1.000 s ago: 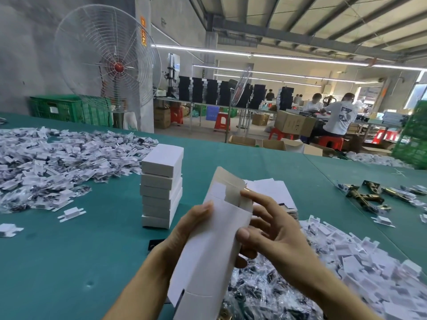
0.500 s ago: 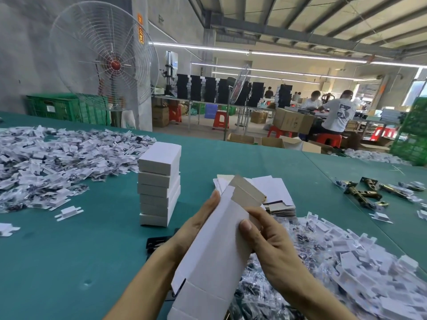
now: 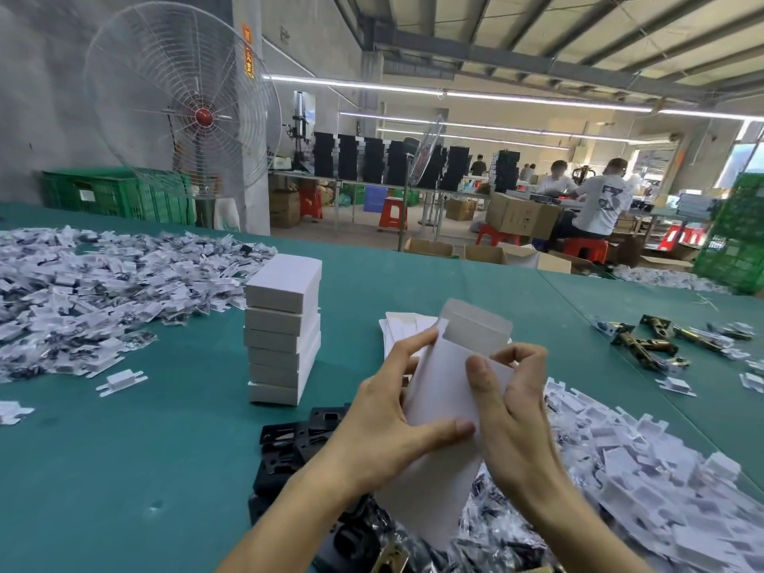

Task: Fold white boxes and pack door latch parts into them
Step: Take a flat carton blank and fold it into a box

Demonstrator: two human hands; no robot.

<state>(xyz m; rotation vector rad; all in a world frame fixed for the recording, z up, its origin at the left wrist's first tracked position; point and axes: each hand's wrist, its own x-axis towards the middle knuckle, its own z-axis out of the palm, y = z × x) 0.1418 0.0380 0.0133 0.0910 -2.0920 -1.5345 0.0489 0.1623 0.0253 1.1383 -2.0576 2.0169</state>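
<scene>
Both hands hold a white box (image 3: 444, 390) above the green table (image 3: 124, 469), its top flap standing up. My left hand (image 3: 384, 419) grips its left side, thumb across the front. My right hand (image 3: 508, 411) grips the right side, thumb on the front and fingers curled over the upper edge. A stack of several folded white boxes (image 3: 283, 328) stands to the left. Flat box blanks (image 3: 403, 328) lie behind the held box. Black latch plates (image 3: 297, 440) lie under my left wrist. Bagged white parts (image 3: 641, 490) are heaped at the right.
A large heap of bagged parts (image 3: 95, 291) covers the table's left. Brass latch bodies (image 3: 645, 341) lie at the far right. A standing fan (image 3: 186, 105) and green crates (image 3: 115, 196) are behind the table. People work at benches farther back.
The box has turned to face me more squarely, with its flap upright. My left thumb moved across the front and my right fingers curled over the upper right edge.
</scene>
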